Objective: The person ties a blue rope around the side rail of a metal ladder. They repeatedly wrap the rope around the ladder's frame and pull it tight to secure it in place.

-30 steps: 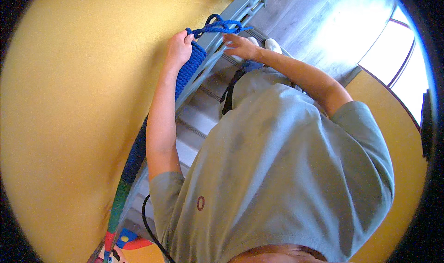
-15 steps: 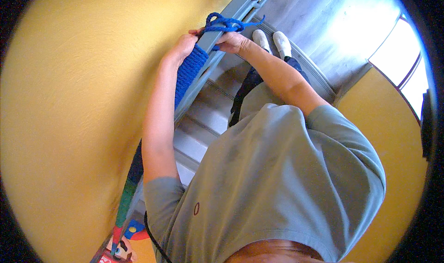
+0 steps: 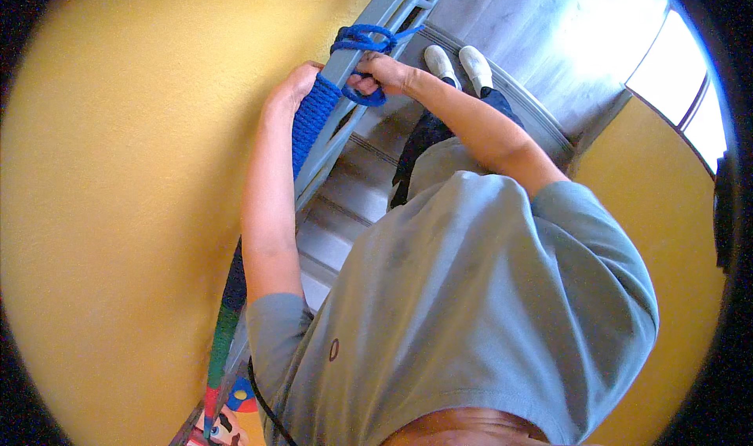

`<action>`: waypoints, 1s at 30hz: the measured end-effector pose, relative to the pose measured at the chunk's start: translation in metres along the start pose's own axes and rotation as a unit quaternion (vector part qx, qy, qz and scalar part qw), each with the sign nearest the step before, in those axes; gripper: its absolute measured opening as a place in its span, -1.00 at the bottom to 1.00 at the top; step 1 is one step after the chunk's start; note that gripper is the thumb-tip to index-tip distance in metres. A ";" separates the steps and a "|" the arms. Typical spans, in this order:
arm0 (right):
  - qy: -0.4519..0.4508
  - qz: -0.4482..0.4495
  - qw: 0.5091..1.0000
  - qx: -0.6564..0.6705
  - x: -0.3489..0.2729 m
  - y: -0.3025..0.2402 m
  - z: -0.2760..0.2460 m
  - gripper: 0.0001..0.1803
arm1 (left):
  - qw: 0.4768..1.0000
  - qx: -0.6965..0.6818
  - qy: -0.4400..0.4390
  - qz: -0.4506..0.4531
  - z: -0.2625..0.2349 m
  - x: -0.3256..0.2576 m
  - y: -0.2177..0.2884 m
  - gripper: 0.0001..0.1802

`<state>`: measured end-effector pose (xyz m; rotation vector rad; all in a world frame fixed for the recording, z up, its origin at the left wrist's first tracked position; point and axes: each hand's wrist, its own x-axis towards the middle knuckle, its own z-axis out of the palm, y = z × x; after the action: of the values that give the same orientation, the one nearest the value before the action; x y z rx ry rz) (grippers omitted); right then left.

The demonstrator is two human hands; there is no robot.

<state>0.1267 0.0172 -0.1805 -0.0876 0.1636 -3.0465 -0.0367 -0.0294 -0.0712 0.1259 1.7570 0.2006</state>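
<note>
Since the earlier frame, both hands have shifted lower and leftward in the view, and the white shoes [image 3: 459, 63] now show beyond them on the grey stairs [image 3: 353, 195].

Landmark: grey handrail [image 3: 369, 30].

Left hand [image 3: 294, 89]: fingers curled closed, gripping the handrail on its yellow-wall [image 3: 118, 211] side, pressed against the upper end of the wound blue rope [image 3: 312, 120].

Right hand [image 3: 383, 73]: fingers pinched together on a loose rope loop [image 3: 362, 40] on the stair side of the handrail. Loose turns cross over the handrail just beyond both hands.

Rope orientation: the tight winding covers the handrail below the left hand. Its long axis follows the handrail, running diagonally from upper right to lower left in the view.
</note>
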 end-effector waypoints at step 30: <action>0.455 -0.670 0.562 0.168 -0.600 0.003 0.092 -0.58 | 0.577 0.437 0.205 0.659 0.077 -0.035 -0.015 -0.72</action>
<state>0.7294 0.0599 -0.1214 2.5074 -0.8357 -3.7536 0.0461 -0.0461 -0.0553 2.3185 1.6744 0.4160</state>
